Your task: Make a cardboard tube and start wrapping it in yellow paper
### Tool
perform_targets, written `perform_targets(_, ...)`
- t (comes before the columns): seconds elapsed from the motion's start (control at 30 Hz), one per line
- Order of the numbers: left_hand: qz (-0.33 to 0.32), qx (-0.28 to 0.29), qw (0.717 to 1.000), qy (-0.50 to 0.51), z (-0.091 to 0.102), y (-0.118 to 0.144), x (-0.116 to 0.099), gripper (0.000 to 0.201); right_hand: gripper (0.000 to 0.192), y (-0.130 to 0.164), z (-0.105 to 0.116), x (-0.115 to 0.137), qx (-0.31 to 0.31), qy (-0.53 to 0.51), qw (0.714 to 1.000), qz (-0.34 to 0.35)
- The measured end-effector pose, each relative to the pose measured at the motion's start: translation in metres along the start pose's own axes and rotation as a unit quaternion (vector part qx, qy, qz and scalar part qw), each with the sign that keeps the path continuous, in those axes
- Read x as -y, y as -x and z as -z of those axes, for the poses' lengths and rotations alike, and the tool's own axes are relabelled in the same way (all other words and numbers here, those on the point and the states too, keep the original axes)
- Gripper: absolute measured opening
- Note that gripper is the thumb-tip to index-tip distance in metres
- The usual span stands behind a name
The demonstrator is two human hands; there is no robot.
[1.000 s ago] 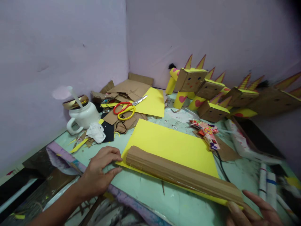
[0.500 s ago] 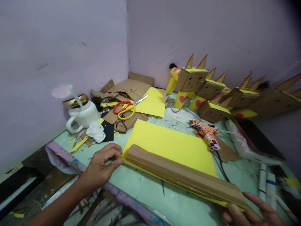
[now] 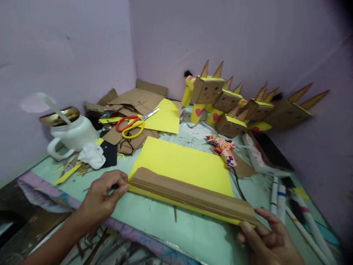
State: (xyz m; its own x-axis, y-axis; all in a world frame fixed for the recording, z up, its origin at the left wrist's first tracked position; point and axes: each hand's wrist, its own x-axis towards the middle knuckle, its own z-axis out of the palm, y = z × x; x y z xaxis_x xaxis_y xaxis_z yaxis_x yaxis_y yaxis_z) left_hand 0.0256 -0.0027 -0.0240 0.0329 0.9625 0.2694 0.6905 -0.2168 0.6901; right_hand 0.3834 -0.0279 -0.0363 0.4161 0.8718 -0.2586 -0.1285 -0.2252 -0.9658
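Note:
A long folded cardboard strip (image 3: 193, 190) lies along the near edge of a yellow paper sheet (image 3: 182, 162), whose near border is turned up against the strip's front. My left hand (image 3: 103, 193) pinches the sheet's near left corner between thumb and fingers. At the other end, my right hand (image 3: 268, 233) grips the paper edge together with the end of the strip, thumb in front and fingers behind. Beyond the sheet lies a glue gun (image 3: 224, 147) wrapped in floral covering, its black cord running toward the strip.
Scissors (image 3: 135, 124) with red and yellow handles rest on cardboard scraps at the back left. A white mug (image 3: 73, 134) and crumpled tissue (image 3: 92, 155) stand near the left edge. Several horned cardboard figures (image 3: 208, 90) line the back right. Markers (image 3: 281, 202) lie at the right.
The camera view has shifted to the right, so everything appears further left. The turned-up yellow border shows more along the strip's front. Both hands keep their hold at the two ends.

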Motion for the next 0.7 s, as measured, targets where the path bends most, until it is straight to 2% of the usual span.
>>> perform_targets(0.17, 0.03, -0.021, 0.999, -0.007, 0.0, -0.004, -0.002, 0.023, 0.061, 0.003, -0.001, 0.0, 0.005, 0.011, 1.0, 0.01)
perform_targets(0.23, 0.06, -0.029, 0.998, -0.006, 0.0, -0.005, -0.006, 0.023, 0.061, 0.002, 0.0, -0.002, 0.002, 0.016, 1.0, 0.014)
perform_targets(0.3, 0.121, -0.036, 0.992, 0.012, 0.0, -0.007, -0.013, 0.024, 0.06, 0.001, 0.001, -0.004, 0.004, 0.024, 1.0, 0.018)
perform_targets(0.4, 0.229, -0.071, 0.969, 0.065, -0.004, -0.01, -0.026, 0.024, 0.06, 0.0, 0.004, -0.006, 0.011, 0.027, 0.999, 0.016)
perform_targets(0.47, 0.266, -0.097, 0.955, 0.089, -0.007, -0.012, -0.033, 0.023, 0.059, 0.0, 0.005, -0.006, 0.013, 0.023, 1.0, 0.008)
perform_targets(0.57, 0.282, -0.098, 0.948, 0.108, -0.011, -0.013, -0.039, 0.024, 0.062, 0.0, 0.006, -0.006, -0.001, 0.018, 1.0, -0.006)
perform_targets(0.7, 0.278, -0.069, 0.947, 0.146, -0.008, -0.013, -0.041, 0.024, 0.065, -0.001, 0.004, -0.004, -0.006, 0.001, 1.0, -0.018)
